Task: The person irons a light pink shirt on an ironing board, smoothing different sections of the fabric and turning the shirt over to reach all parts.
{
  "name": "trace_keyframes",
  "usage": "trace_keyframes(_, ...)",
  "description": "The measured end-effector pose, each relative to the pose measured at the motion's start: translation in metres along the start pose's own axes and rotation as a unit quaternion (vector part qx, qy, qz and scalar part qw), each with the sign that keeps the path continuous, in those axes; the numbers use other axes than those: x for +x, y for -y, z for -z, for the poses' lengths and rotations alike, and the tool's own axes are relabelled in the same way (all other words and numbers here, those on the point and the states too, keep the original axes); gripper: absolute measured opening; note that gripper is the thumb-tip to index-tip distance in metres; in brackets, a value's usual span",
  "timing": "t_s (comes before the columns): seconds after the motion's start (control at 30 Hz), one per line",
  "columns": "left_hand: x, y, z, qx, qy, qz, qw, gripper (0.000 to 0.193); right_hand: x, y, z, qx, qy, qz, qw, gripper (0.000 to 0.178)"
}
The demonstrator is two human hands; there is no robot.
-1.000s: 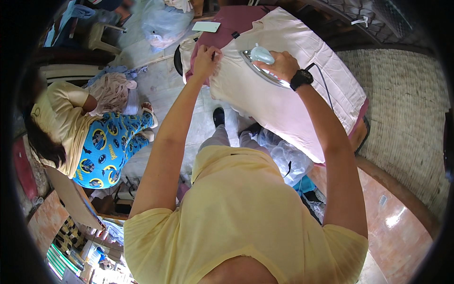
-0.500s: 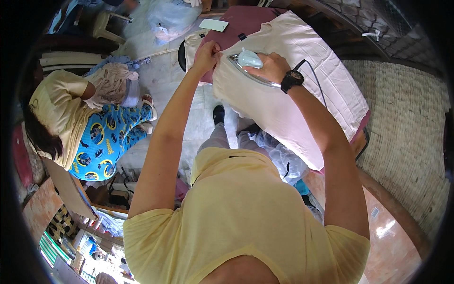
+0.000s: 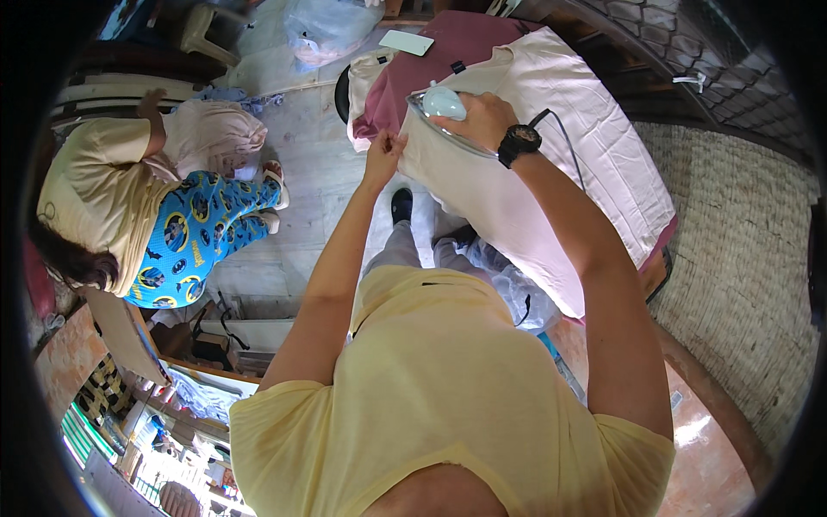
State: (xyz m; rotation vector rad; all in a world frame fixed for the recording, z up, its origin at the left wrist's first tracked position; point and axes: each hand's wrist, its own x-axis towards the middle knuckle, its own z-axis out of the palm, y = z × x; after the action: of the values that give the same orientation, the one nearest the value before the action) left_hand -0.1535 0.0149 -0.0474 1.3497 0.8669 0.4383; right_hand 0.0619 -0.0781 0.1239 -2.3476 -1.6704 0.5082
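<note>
A cream garment (image 3: pixel 551 172), probably a shirt, lies spread over an ironing board on top of a maroon cloth (image 3: pixel 405 77). My right hand (image 3: pixel 484 121) is closed round the handle of a clothes iron (image 3: pixel 444 103) with a pale blue-green body. The iron rests flat on the cream fabric, its tip near the fabric's left edge. Beside that edge, my left hand (image 3: pixel 385 157) pinches the cloth between thumb and fingers. The iron's dark cord (image 3: pixel 567 142) runs off to the right across the garment.
A flat white rectangular object (image 3: pixel 407 42) lies on the maroon cloth at the far end. To the left, another person (image 3: pixel 112 198) stands by a pile of light cloth (image 3: pixel 211 138). A clear plastic bag (image 3: pixel 323 30) sits on the floor beyond; a metal grille (image 3: pixel 663 52) borders the far right.
My left hand has moved nearer to me along the cloth's left edge. The iron has slid slightly left, toward that edge. The other person's hand has lifted from the cloth pile.
</note>
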Motion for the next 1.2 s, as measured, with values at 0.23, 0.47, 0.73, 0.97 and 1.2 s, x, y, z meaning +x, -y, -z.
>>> trace_keyframes(0.23,-0.010,0.008,-0.009,-0.108,-0.080,0.051,0.990,0.023,0.014,0.019,-0.004,0.018,0.004,0.006,1.000,0.069)
trace_keyframes(0.47,-0.050,0.022,-0.012,-0.187,-0.030,0.134,0.973,0.023,0.021,0.031,-0.018,0.010,0.009,0.013,1.000,0.073)
trace_keyframes(0.73,-0.056,0.016,-0.016,-0.244,-0.068,0.093,0.963,0.026,0.028,0.047,-0.027,0.011,0.002,-0.001,1.000,0.069)
trace_keyframes(0.97,-0.061,0.013,-0.016,-0.250,-0.074,0.090,0.961,0.024,0.014,0.062,-0.035,0.014,0.006,0.015,1.000,0.071)
trace_keyframes(1.2,-0.064,0.009,-0.013,-0.283,-0.060,0.106,0.951,0.021,0.001,0.074,-0.037,0.014,0.017,-0.003,1.000,0.073)
